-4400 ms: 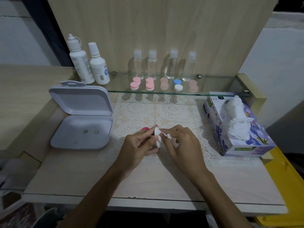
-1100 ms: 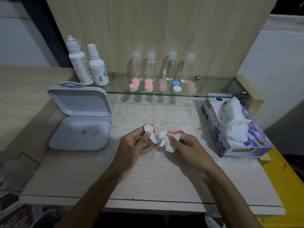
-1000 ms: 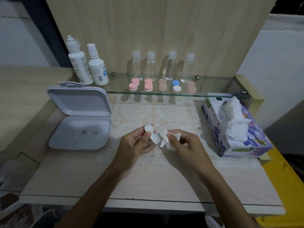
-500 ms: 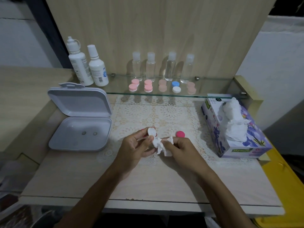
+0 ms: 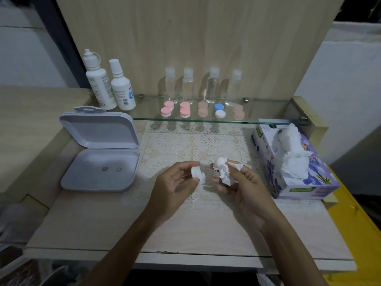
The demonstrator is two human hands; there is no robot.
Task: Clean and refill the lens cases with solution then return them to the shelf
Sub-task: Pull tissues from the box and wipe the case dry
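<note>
My left hand (image 5: 175, 186) holds a white, uncapped lens case (image 5: 197, 174) by its fingertips above the lace mat. My right hand (image 5: 245, 188) grips a crumpled white tissue (image 5: 223, 169), now a short gap to the right of the case. On the glass shelf (image 5: 257, 118) lie several capped lens cases: pink ones (image 5: 167, 109) (image 5: 185, 110), a blue-and-white one (image 5: 219, 110) and paler pink ones (image 5: 238, 112). Two white solution bottles (image 5: 101, 85) stand at the shelf's left end. The pink cap seen earlier on the mat is hidden.
An open grey plastic box (image 5: 99, 159) lies at the left of the table. A tissue box (image 5: 292, 162) with tissue sticking out stands at the right. Several small clear bottles (image 5: 212, 85) line the back of the shelf. The table's front edge (image 5: 185, 254) is near me.
My hands have drawn apart: the tissue has come off the lens case and moved right. The pink cap on the mat is now covered by my right hand.
</note>
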